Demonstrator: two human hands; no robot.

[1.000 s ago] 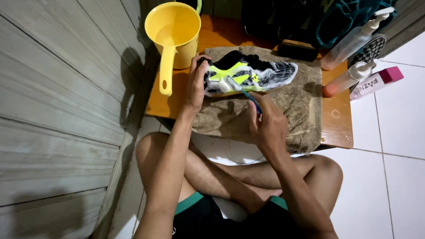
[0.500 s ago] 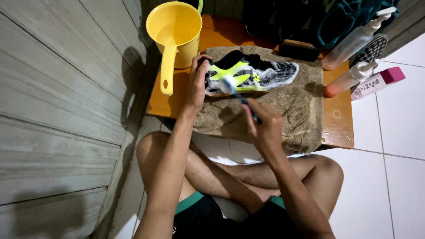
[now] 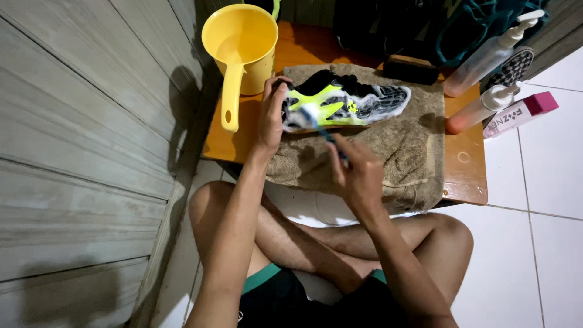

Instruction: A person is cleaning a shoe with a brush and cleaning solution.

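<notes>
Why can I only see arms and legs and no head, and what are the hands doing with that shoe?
The camera sits on the person's head and looks down, so you see only their own arms, crossed bare legs and hands. There is just this one view.

In front of them is a low orange wooden table with a brown towel spread over it. On the towel lies a black, grey and neon-yellow sports shoe, foamy with white soap. The left hand steadies the shoe at its heel end. The right hand has its grip on a small blue-handled brush, whose head touches the shoe's side.

Also on the table: a yellow plastic water scoop with a long handle, a dark scrubbing brush and two pump bottles. A pink and white box lies on the white floor tiles.
</notes>
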